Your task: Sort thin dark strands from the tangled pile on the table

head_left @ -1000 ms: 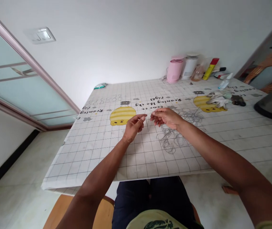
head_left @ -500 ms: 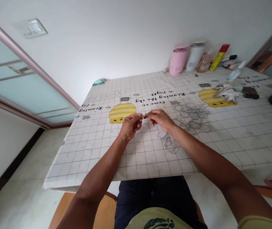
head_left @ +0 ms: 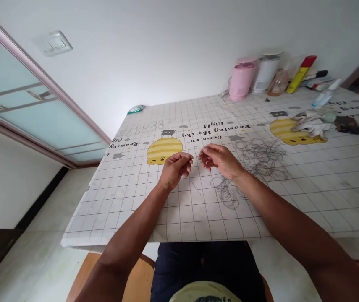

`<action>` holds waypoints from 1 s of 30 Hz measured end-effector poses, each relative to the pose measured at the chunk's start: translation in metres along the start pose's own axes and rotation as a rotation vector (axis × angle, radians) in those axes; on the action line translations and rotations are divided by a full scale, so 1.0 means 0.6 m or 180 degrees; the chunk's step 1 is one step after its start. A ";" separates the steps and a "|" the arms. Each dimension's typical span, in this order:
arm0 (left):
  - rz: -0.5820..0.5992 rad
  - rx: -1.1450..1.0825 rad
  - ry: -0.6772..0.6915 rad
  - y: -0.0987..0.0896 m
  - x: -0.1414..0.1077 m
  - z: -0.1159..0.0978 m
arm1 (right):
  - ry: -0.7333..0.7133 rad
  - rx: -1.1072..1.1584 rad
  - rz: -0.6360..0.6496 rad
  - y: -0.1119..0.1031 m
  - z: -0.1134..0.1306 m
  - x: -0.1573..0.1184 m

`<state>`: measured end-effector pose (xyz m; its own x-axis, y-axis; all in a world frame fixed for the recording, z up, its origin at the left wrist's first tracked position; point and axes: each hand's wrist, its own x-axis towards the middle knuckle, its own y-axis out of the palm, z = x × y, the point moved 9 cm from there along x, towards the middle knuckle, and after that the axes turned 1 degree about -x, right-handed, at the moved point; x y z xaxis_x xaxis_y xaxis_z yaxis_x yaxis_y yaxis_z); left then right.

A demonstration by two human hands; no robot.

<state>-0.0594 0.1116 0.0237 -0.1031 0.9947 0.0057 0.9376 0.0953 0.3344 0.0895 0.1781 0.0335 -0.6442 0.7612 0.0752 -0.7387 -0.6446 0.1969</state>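
Over the middle of the table, my left hand (head_left: 176, 168) pinches a thin grey wire (head_left: 195, 184), and a strand of it hangs below the fingertips. My right hand (head_left: 218, 159) is a small gap away to the right, its fingers curled and the thumb near the index finger. Whatever lies between those fingertips is too fine to make out. Beside and under my right wrist spreads a loose tangle of thin grey wire loops (head_left: 261, 161). Farther back on the left, a row of small wire loops (head_left: 143, 127) lies on the cloth.
A white checked tablecloth (head_left: 119, 218) covers the table. Along the wall stand a pink cylindrical device (head_left: 241, 82), a white one (head_left: 262, 74), a bottle (head_left: 278, 83) and a yellow-red can (head_left: 302, 74). Crumpled gloves (head_left: 313, 123) lie at right; a green packet (head_left: 135, 109) sits at the back left corner.
My hands, which met at the fingertips over a small pale spot, are now apart, the right one moved off to the right. The view has shifted slightly.
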 end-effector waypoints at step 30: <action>-0.0515 -0.0856 -0.0883 -0.018 -0.005 0.073 | -0.2615 -0.3202 0.0169 0.099 0.052 -0.053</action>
<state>-0.0548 0.1096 -0.0210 -0.1141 0.9442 -0.3089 0.7927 0.2739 0.5446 0.0725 0.1178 0.0731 -0.6325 0.3230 0.7040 -0.7708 -0.1729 -0.6132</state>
